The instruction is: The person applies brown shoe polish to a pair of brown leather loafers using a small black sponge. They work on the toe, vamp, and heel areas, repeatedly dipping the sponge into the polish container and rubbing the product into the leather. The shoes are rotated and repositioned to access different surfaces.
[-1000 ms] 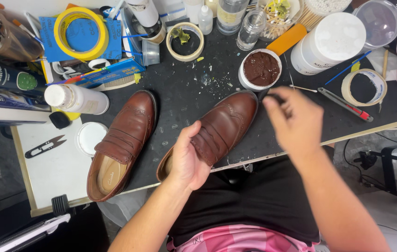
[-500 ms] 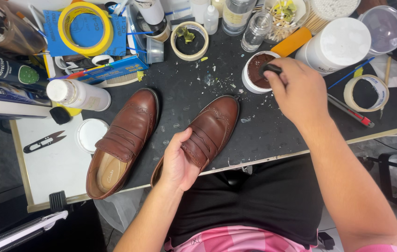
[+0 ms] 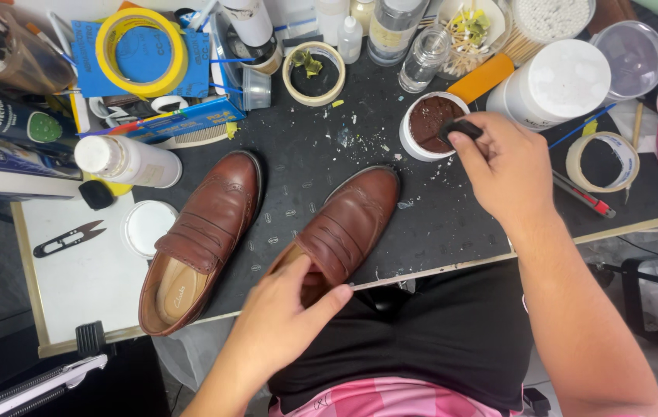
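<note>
Two brown leather loafers lie on a dark work mat (image 3: 452,224). My left hand (image 3: 286,316) grips the heel opening of the right shoe (image 3: 348,224), thumb across its vamp. The left shoe (image 3: 201,239) lies beside it, untouched. My right hand (image 3: 503,170) pinches a small dark applicator (image 3: 462,129) and presses it into an open white jar of brown polish (image 3: 429,123) past the shoe's toe.
A big white tub (image 3: 557,85), tape rolls (image 3: 601,162) (image 3: 313,73), a red-handled tool (image 3: 580,194), bottles and a blue-boxed yellow tape ring (image 3: 142,52) crowd the back. A lying tube (image 3: 124,161), a white lid (image 3: 146,225) and thread snips (image 3: 70,238) sit left.
My right hand moved from over the right shoe's toe up to the polish jar and dipped the applicator in it. My left hand shifted back to the shoe's heel.
</note>
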